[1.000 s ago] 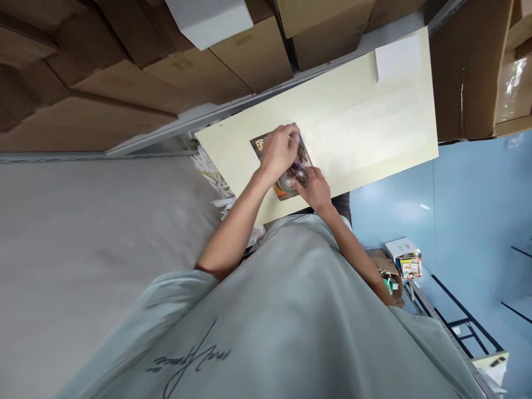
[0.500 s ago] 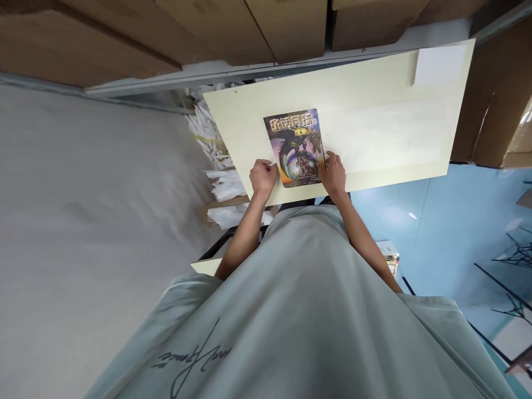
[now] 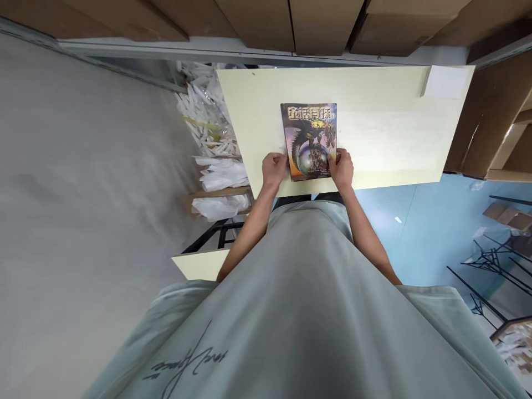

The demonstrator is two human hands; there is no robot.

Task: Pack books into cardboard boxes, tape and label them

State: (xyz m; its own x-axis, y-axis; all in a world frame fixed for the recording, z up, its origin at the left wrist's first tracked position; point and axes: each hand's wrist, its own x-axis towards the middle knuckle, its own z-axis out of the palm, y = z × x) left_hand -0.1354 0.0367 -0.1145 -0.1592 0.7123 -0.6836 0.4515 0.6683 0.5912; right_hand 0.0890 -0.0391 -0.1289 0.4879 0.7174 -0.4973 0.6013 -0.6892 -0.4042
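Observation:
A book (image 3: 312, 141) with a dragon and a globe-like sphere on its dark, colourful cover lies face up on a pale yellow tabletop (image 3: 386, 133). My left hand (image 3: 274, 169) is closed at the book's lower left edge, its curled fingertips against that side. At the lower right edge, my right hand (image 3: 342, 169) grips the book, thumb on the cover and fingers around the side. How far the fingers reach beneath the book is hidden.
A small white block or box (image 3: 444, 82) sits at the table's far right corner. Cardboard boxes (image 3: 324, 27) line a shelf behind the table. White plastic material (image 3: 208, 111) is piled at the left, beside a grey wall (image 3: 103, 166). An open carton (image 3: 482, 130) stands to the right.
The view has turned, so the table and book look straighter and the book appears farther right. Both hands stay at the book's lower sides.

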